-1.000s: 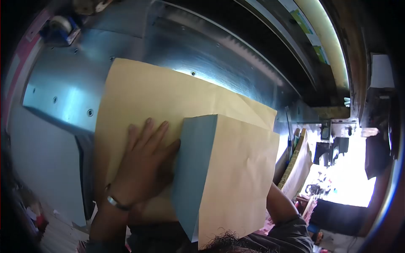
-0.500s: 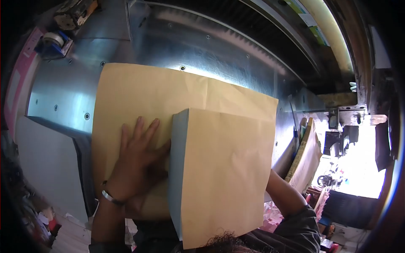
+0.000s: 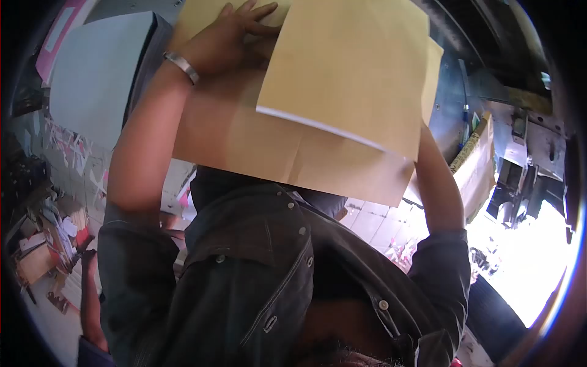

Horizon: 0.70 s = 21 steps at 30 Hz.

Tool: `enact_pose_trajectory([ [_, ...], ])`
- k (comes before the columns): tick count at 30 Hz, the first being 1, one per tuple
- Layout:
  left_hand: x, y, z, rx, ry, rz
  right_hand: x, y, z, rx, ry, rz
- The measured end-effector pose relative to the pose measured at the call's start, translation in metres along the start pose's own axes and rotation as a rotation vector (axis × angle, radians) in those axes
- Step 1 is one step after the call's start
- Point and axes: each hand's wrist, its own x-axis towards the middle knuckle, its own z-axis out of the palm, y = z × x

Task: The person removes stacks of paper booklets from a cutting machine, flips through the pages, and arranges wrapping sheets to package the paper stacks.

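Observation:
A stack of paper with a brown top sheet (image 3: pixel 348 73) rests on a larger brown sheet (image 3: pixel 238 134), its white lower edge showing. My left hand (image 3: pixel 229 37), with a metal band at the wrist, lies on the larger sheet at the stack's left side, fingers spread. The thumb side reaches the stack's edge. My right forearm goes up to the stack's right side, and the hand itself is hidden behind the paper.
A pile with a pale top (image 3: pixel 101 73) stands at the left. Metal machine surface (image 3: pixel 449 92) shows at the right, beside a brown-edged bundle (image 3: pixel 474 159). Paper scraps and part of another person's arm (image 3: pixel 92 300) are at the lower left.
The view has tilted down toward my body, so the paper and hands appear higher. The stack still lies on the larger sheet, with my left hand spread beside it.

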Motion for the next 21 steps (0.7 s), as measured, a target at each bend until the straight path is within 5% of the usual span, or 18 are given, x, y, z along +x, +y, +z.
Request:
enact_pose_trajectory([
  [3, 0.007, 0.002, -0.004, 0.066, -0.027, -0.085, 0.008, 0.005, -0.004, 0.099, -0.034, -0.001],
  [8, 0.001, 0.018, -0.012, 0.200, -0.110, -0.152, -0.002, -0.049, 0.013, -1.082, 0.072, -0.319],
  [13, -0.034, 0.047, 0.004, 0.106, 0.084, -0.210, -0.018, -0.054, 0.026, -0.931, 0.160, -0.315],
  [16, -0.050, 0.032, 0.014, -0.949, 0.262, -0.251, -0.040, -0.060, 0.039, -0.705, 0.218, -0.232],
  [19, -0.066, 0.099, -0.033, -0.962, 0.619, -0.315, -0.064, -0.079, 0.047, -0.348, 0.273, -0.150],
  [21, -0.060, 0.107, -0.059, -0.691, 0.684, -0.085, -0.072, -0.076, 0.047, -0.196, 0.389, -0.172],
])
